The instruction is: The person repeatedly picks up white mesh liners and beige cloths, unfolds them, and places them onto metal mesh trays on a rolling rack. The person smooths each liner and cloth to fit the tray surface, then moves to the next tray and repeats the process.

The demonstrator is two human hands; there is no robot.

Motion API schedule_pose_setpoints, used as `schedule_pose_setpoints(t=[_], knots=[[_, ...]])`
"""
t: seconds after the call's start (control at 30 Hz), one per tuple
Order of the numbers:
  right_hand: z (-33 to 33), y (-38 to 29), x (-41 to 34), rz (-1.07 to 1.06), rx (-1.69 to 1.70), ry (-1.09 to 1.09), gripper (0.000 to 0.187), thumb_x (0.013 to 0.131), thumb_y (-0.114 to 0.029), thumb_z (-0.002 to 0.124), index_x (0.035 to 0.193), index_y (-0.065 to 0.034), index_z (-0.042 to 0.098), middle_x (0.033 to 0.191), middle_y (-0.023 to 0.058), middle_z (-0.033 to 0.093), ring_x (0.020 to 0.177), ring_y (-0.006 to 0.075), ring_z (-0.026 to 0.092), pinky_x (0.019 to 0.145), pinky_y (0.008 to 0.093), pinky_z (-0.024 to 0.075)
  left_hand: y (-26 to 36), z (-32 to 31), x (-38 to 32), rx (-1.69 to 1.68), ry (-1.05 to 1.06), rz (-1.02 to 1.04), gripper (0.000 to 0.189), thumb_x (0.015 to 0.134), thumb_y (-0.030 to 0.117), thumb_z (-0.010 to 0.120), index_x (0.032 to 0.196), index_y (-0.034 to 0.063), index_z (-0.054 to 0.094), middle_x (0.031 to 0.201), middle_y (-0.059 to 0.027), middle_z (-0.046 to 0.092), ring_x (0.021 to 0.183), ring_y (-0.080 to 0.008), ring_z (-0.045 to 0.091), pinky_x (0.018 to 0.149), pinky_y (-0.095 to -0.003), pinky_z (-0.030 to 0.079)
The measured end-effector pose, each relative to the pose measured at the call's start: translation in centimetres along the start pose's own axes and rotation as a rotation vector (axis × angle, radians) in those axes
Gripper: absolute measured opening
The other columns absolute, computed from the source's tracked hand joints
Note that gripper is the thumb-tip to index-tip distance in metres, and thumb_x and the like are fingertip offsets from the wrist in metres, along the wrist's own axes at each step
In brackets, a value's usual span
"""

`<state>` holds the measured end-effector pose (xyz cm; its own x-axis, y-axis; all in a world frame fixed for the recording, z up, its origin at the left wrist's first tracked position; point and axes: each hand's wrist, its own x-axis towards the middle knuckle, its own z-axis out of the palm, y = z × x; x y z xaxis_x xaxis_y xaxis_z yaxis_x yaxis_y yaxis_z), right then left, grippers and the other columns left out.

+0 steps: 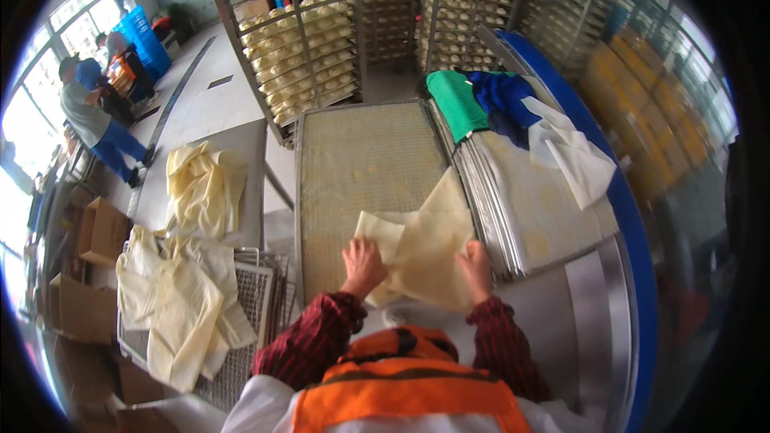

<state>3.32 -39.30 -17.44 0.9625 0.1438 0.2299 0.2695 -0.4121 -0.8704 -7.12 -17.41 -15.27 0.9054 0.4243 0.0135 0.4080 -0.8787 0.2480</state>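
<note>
A cream-coloured cloth [430,246] is bunched and creased between my two hands, over the near end of a mesh tray [367,156]. My left hand [364,261] grips the cloth's left part with curled fingers. At its right edge, my right hand [474,264] is closed on the cloth. Part of the cloth hangs past the tray's near edge. Right of the mesh tray lies a stack of metal trays [490,204] topped by a pale, stained sheet [535,204]. A white cloth [571,150], a green cloth [456,105] and a blue cloth [505,99] rest on that stack.
Crumpled cream cloths lie on a table [252,150] and wire racks [255,276] at left. Tall trolleys [301,54] of pale dough pieces stand ahead. A blue-edged conveyor or table [625,240] borders the right. Cardboard boxes [105,231] and people [96,102] are at far left.
</note>
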Motion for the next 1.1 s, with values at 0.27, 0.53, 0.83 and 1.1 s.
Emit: schedule_pose_setpoints(t=[0.27, 0.53, 0.83, 1.1], knots=[[1.0, -7.6, 5.0, 0.435, 0.521, -0.197, 0.017, 0.070, -0.014, 0.061, 0.078, 0.0011, 0.060, 0.067, 0.0019, 0.057, 0.055, 0.0098, 0.049, 0.050, 0.0268, 0.0379, -0.3, 0.3, 0.2, -0.095, -0.050, -0.058, 0.050, 0.066, 0.030, 0.062, 0.106, 0.0022, 0.048, 0.107, -0.0155, 0.049, 0.101, -0.0315, 0.046, 0.078, -0.0427, 0.042], [-11.7, -25.1, 10.0, -0.349, 0.554, 0.064, 0.013, 0.075, -0.012, 0.059, 0.078, -0.0002, 0.061, 0.070, 0.0013, 0.059, 0.063, 0.0089, 0.052, 0.060, 0.0235, 0.0411, -5.3, -20.4, 2.1, -1.745, 0.344, -0.060, 0.016, 0.062, -0.006, 0.042, 0.071, 0.0046, 0.051, 0.058, -0.0021, 0.045, 0.051, -0.0137, 0.044, 0.044, -0.0251, 0.036], [-24.9, -38.2, 19.6, -0.678, 0.339, 0.148, 0.018, 0.077, -0.011, 0.053, 0.090, 0.0002, 0.061, 0.085, 0.0043, 0.060, 0.075, 0.0126, 0.055, 0.069, 0.0257, 0.0431, -1.0, -48.9, -2.0, -1.436, 0.529, 0.678, 0.013, 0.076, 0.008, 0.046, 0.085, 0.0012, 0.054, 0.079, -0.0059, 0.055, 0.068, -0.0142, 0.055, 0.055, -0.0233, 0.046], [-19.5, -37.7, 26.3, -0.642, 0.188, -0.132, 0.020, 0.078, -0.012, 0.052, 0.091, -0.0012, 0.061, 0.086, 0.0037, 0.061, 0.077, 0.0120, 0.056, 0.071, 0.0249, 0.0432, -6.6, -47.1, 3.5, -0.529, 0.756, 0.433, 0.019, 0.084, 0.017, 0.050, 0.092, 0.0044, 0.060, 0.078, -0.0009, 0.057, 0.067, -0.0088, 0.052, 0.059, -0.0217, 0.043]])
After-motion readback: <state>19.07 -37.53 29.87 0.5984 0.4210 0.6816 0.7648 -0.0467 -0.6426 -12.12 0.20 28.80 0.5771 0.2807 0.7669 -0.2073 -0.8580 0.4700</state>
